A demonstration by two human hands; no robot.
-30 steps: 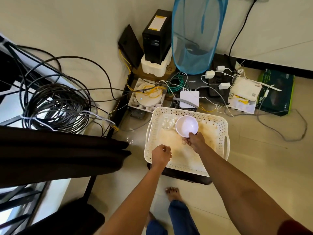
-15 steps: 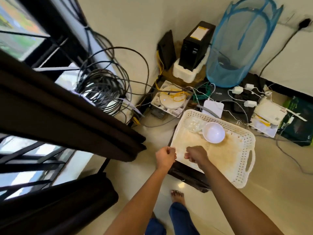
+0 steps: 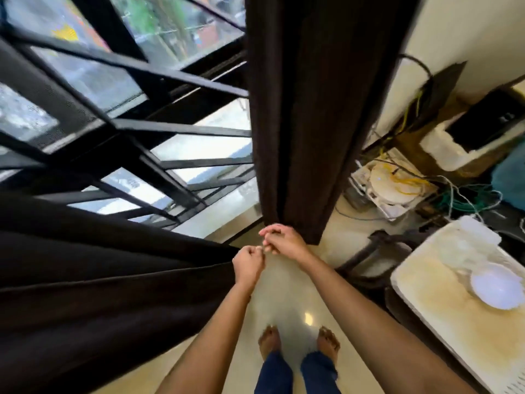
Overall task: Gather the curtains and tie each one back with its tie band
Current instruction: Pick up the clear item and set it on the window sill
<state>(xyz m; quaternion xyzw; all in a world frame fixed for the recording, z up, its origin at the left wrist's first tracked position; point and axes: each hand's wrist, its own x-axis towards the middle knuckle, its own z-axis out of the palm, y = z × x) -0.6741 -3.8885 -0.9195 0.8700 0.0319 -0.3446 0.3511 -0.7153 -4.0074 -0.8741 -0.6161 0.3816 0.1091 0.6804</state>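
Two dark brown curtains hang before the barred window. One curtain [image 3: 306, 115] drops straight down at the centre, and the other curtain [image 3: 99, 285] spreads across the lower left. My right hand [image 3: 284, 242] is just below the centre curtain's bottom hem with its fingers curled. My left hand [image 3: 248, 264] is a loose fist right beside it, knuckles touching the right fingertips. Nothing shows inside either hand, and no tie band is in sight.
A white perforated tray [image 3: 443, 317] holding a white bowl [image 3: 495, 285] sits on a dark stand at the right. Behind it lie routers, cables [image 3: 460, 200] and a black box on foam. My bare feet [image 3: 298, 345] stand on the glossy tiled floor.
My view has swung left from the tray to the window and curtains. Both hands have left the tray and come together under the centre curtain's hem.
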